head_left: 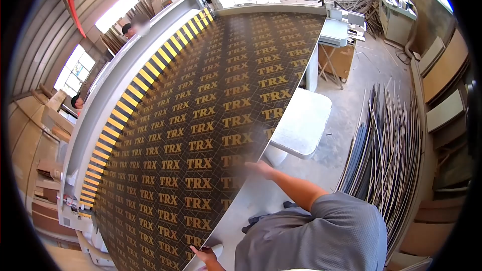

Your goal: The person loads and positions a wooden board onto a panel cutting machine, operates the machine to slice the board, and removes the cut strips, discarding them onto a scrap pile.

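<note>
A large dark panel [201, 120] printed with yellow TRX lettering lies flat on the machine table. My right hand [259, 169] rests at the panel's right edge, its fingers stretched out over the surface and somewhat blurred. Lower down, my left hand [203, 255] is at the near edge of the same panel, with thumb and fingers apart. Along the panel's far left side runs a beam with yellow and black stripes [134, 92].
A pale side table [304, 123] juts out at the right. Long thin strips [384, 145] lie piled on the floor. Two people [128, 31] are partly visible behind the beam. A wooden cabinet [337, 61] stands under the far right corner.
</note>
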Available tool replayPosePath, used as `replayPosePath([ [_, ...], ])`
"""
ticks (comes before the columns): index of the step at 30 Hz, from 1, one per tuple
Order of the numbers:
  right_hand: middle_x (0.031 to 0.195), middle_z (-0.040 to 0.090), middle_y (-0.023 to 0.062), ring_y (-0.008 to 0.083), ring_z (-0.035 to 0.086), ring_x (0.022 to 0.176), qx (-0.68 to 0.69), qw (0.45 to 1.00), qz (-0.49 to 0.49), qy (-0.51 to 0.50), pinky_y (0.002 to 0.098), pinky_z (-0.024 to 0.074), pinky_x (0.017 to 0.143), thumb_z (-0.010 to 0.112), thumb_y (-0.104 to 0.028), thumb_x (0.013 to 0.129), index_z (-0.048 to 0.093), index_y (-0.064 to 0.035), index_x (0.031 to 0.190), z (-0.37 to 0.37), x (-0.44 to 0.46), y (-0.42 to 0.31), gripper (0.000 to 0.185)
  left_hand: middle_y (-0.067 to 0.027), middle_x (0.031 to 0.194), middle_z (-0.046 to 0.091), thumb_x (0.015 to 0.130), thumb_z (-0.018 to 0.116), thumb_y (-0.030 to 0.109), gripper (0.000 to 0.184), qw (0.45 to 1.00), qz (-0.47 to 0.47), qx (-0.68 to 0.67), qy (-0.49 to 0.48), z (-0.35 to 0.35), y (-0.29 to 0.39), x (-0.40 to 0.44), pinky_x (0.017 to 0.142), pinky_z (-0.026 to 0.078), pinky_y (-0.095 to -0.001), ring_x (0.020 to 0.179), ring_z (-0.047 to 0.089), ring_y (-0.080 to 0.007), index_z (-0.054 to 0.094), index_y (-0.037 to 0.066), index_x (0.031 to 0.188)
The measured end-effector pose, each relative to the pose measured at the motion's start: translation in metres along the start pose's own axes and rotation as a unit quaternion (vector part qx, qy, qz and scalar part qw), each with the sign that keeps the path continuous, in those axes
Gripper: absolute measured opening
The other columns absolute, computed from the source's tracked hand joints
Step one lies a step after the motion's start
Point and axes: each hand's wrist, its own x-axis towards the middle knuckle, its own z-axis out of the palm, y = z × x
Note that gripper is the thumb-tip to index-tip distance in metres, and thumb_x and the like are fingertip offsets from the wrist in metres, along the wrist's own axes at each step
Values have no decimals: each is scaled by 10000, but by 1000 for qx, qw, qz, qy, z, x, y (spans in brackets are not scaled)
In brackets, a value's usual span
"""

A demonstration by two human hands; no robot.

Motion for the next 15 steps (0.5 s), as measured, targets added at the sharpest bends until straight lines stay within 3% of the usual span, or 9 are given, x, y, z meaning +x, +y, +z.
replayPosePath([
  [1, 1277, 752, 175, 311, 722, 1144, -1, 1000, 7, 0, 429, 558, 1017, 687, -467, 1058, 704, 19, 1392, -1, 4, 2, 590, 34, 976, 697, 957, 721, 728, 606, 1000, 6, -8, -3, -4, -3, 6, 671, 402, -328, 756, 535, -176, 705, 148, 1135],
  [3, 1322, 757, 123, 264, 725, 1167, -4, 1000, 21, -5, 396, 563, 1029, 682, -334, 1090, 701, 12, 1422, -1, 7, 2, 480, 39, 1026, 702, 963, 721, 717, 612, 1000, 2, -12, -6, -9, -4, 8, 691, 399, -333, 786, 530, -175, 700, 147, 1186],
  [7, 1303, 764, 122, 256, 729, 1164, 2, 1000, 29, -1, 409, 567, 1036, 696, -352, 1080, 711, 1, 1407, -2, 7, 5, 482, 48, 1071, 704, 971, 719, 705, 603, 1000, -11, -17, -1, -9, -3, 9, 693, 394, -337, 781, 515, -176, 694, 155, 1218],
  [15, 1314, 752, 126, 268, 717, 1187, 23, 999, -2, -34, 443, 571, 1041, 697, -391, 1074, 678, -14, 1436, -6, 3, -1, 524, 44, 981, 662, 952, 715, 741, 599, 1000, 6, 11, 23, 0, 0, -6, 647, 388, -291, 733, 487, -156, 675, 190, 1183],
])
